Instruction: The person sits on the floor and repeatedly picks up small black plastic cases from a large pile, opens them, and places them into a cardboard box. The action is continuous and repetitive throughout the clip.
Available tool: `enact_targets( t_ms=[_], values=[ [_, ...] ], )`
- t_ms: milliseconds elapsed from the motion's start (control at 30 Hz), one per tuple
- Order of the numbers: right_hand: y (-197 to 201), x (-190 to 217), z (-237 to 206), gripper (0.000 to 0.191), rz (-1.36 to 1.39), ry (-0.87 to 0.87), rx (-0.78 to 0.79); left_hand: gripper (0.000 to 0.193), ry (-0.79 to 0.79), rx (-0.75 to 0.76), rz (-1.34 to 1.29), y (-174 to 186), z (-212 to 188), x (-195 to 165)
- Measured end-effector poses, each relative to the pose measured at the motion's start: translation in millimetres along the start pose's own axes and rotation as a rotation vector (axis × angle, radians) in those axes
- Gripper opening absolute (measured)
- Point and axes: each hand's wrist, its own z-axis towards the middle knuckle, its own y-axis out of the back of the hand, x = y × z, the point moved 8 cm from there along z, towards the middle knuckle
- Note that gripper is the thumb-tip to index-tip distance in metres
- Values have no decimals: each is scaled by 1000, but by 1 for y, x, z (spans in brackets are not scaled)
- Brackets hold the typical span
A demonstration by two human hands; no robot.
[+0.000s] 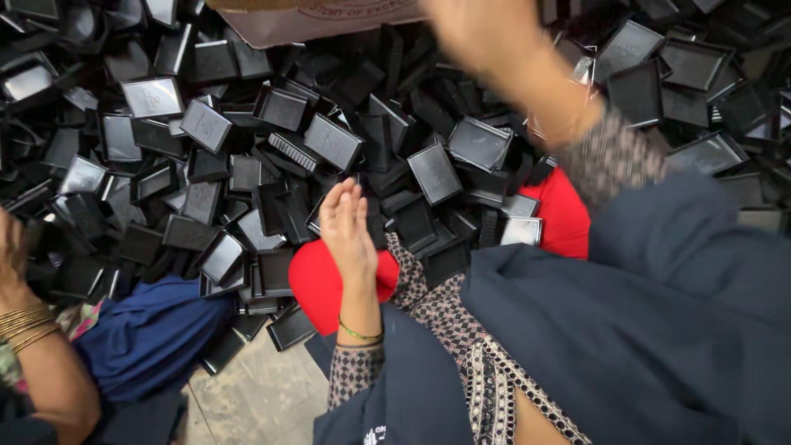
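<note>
Hundreds of black plastic lids [329, 140] are piling ahead of both your hands. You're holding your left hand [348, 229] flat, open, empty, just above the red cloth [317, 284]; lids crowding its fingertips, tiled floor [264, 395] free behind. Your right hand [482, 29] is blurring high; grip unclear.

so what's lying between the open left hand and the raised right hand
In the head view, a heap of shallow black plastic trays fills the stretch between the left hand and the blurred right hand; neither hand holds one.
</note>
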Motion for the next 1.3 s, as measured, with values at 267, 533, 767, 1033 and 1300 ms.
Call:
enact_targets(
  t_ms=[267,533,767,1033,1300],
  values=[
    [-129,-27,-201,95,-3,-511,445,41,188,44,179,18,-2,73],
    [-114,40,-215,55,474,-145,405,77,232,-52,122,-9,-7,89],
    [-88,-35,-184,45,-404,-79,395,54,168,46,-225,4,17,9],
    [-128,-21,-208,34,1226,-692,361,36,467,197,221,-29,-11,57],
    [-105,-21,-169,50,773,-640,138,21,115,101,459,-36,15,36]
  ],
)
